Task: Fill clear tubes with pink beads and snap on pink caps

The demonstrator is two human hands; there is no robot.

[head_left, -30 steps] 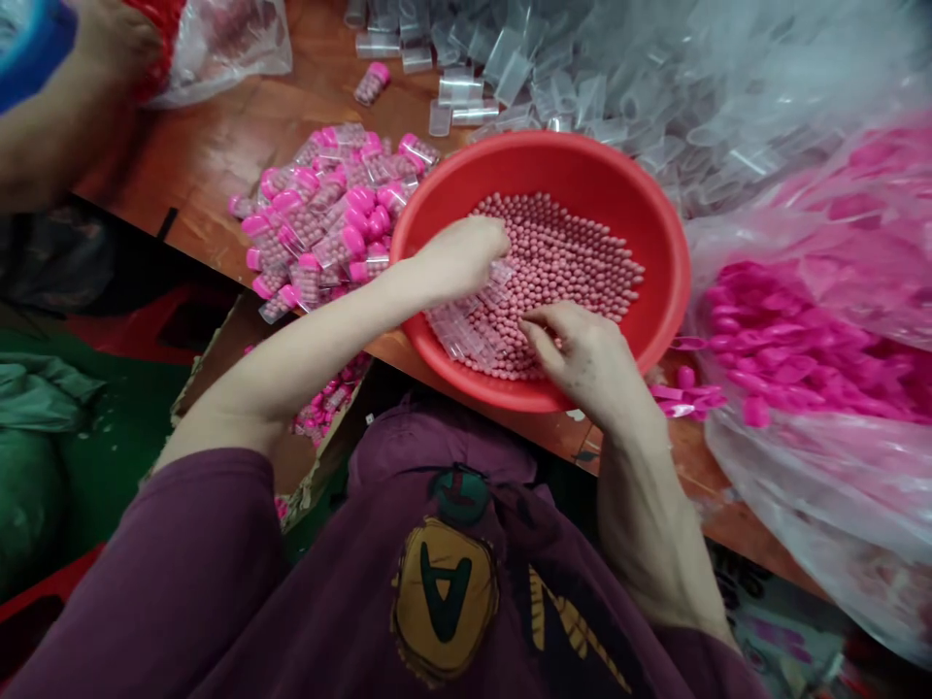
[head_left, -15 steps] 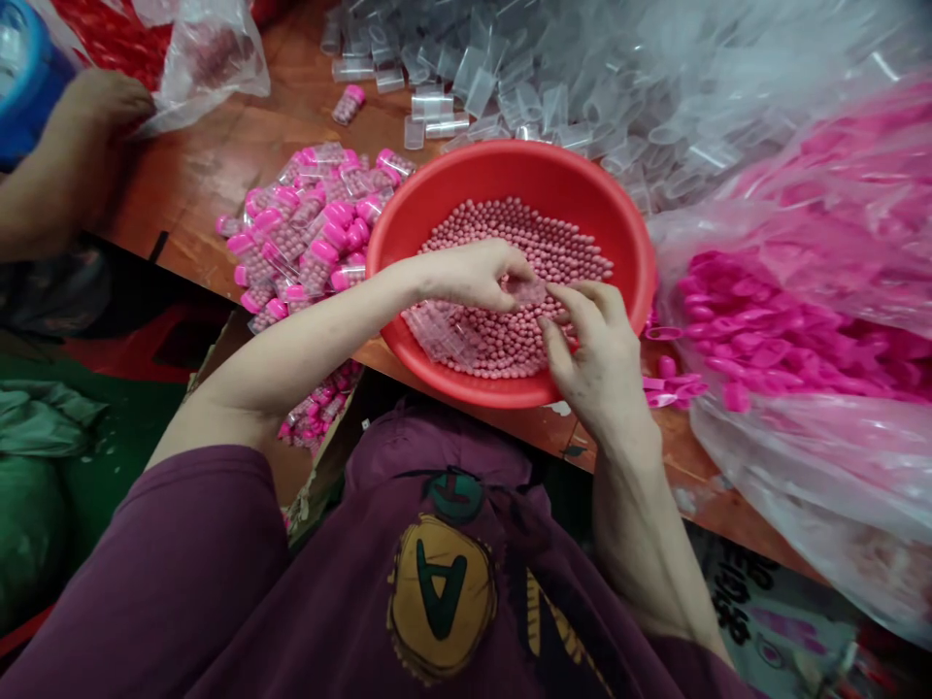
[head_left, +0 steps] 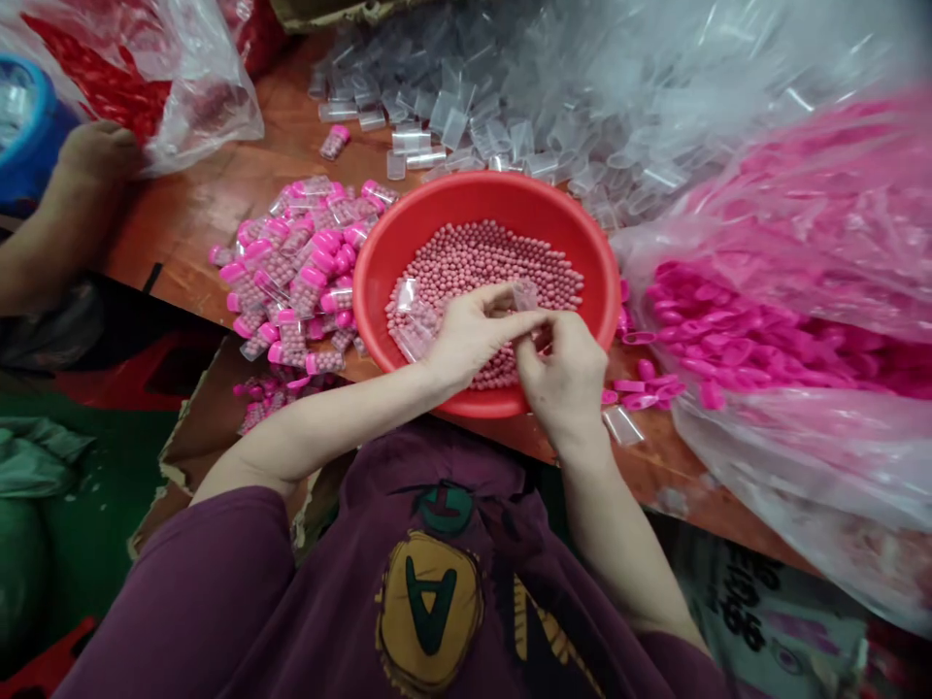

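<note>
Over a red bowl (head_left: 379, 282) of small pink beads (head_left: 481, 257), my left hand (head_left: 473, 335) is closed on a clear plastic tube (head_left: 524, 294). Its thumb reaches across to the right. Meeting that thumb tip is my right hand (head_left: 564, 374), its thumb and index finger pinched together. What the right fingers hold, if anything, is hidden. Several clear tubes (head_left: 415, 325) lie on the beads at the bowl's left side, just behind my left hand.
Left of the bowl are heaped bead-filled tubes with pink caps (head_left: 291, 262). Empty clear tubes (head_left: 451, 116) pile up behind. Loose pink caps (head_left: 728, 330) spill from a plastic bag at right. Another person's hand (head_left: 106, 150) rests near a blue container (head_left: 44, 126).
Both hands have come lower and closer together over the bowl. My right fingers, spread apart before, are now pinched against the left thumb. The view has shifted slightly.
</note>
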